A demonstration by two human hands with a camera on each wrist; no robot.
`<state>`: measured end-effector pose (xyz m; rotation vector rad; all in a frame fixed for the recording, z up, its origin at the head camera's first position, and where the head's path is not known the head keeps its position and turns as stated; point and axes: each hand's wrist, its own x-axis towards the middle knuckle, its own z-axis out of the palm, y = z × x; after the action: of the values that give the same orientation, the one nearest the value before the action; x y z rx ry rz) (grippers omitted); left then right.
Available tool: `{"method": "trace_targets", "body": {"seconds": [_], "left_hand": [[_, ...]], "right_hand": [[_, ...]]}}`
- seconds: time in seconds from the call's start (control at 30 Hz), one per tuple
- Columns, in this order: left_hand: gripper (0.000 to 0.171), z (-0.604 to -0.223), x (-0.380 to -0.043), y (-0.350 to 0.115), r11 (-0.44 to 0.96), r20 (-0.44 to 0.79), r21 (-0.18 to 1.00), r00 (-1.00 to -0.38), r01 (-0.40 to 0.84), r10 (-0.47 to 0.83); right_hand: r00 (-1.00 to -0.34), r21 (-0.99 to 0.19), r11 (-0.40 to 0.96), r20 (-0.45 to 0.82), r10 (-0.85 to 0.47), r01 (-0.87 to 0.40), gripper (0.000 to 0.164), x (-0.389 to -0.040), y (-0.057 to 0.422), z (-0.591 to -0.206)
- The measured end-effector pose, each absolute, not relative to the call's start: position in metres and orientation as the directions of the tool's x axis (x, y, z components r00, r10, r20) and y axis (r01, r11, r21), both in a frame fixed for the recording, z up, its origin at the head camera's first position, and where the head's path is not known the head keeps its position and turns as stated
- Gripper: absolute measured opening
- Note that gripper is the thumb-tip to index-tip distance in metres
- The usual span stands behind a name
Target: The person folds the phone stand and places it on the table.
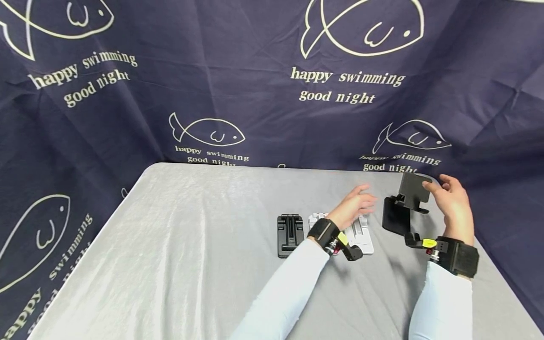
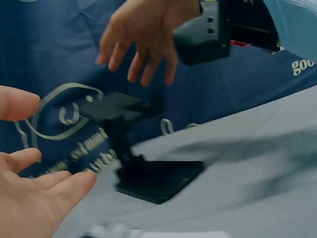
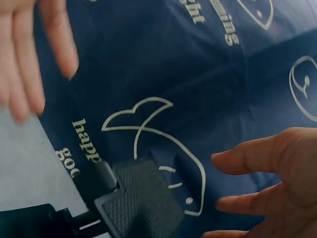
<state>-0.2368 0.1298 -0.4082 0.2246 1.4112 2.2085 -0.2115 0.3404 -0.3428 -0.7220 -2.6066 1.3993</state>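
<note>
An unfolded black phone stand (image 1: 414,191) stands on its flat base (image 1: 394,218) at the right part of the table, its textured plate (image 3: 141,201) raised on a short arm. My right hand (image 1: 456,203) is just right of the plate; its thumb overlaps the plate's edge in the head view, while the right wrist view shows a gap between fingers and plate. To the left of the stand, my left hand (image 1: 352,208) hovers with relaxed, spread fingers and holds nothing. Under it lie white folded stands (image 1: 362,234), partly hidden by that hand and wrist.
A folded black stand (image 1: 290,236) lies left of the white ones. Grey cloth covers the table (image 1: 204,245). A dark blue curtain (image 1: 263,85) with fish prints hangs right behind the far edge and along the right side.
</note>
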Motion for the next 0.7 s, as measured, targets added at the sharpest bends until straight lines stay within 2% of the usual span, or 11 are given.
{"method": "trace_targets", "body": {"seconds": [0.17,0.3,0.5,0.7], "left_hand": [[0.065,-0.415,-0.231,0.160,-0.475,-0.212,0.722,-0.814,-0.503,0.540],[0.069,-0.414,-0.225,0.179,-0.533,-0.249,0.598,-0.771,-0.599,0.586],[0.072,-0.408,-0.225,0.193,-0.574,-0.251,0.512,-0.750,-0.639,0.612],[0.068,-0.407,-0.228,0.200,-0.607,-0.228,0.474,-0.755,-0.637,0.615]], "right_hand": [[-0.873,-0.844,0.381,-0.187,0.451,0.378,0.092,-0.232,0.374,-0.380],[-0.874,-0.855,0.356,-0.203,0.441,0.378,0.096,-0.239,0.379,-0.392],[-0.887,-0.890,0.283,-0.229,0.402,0.358,0.094,-0.235,0.363,-0.385],[-0.872,-0.900,0.261,-0.210,0.442,0.350,0.085,-0.261,0.407,-0.429]]}}
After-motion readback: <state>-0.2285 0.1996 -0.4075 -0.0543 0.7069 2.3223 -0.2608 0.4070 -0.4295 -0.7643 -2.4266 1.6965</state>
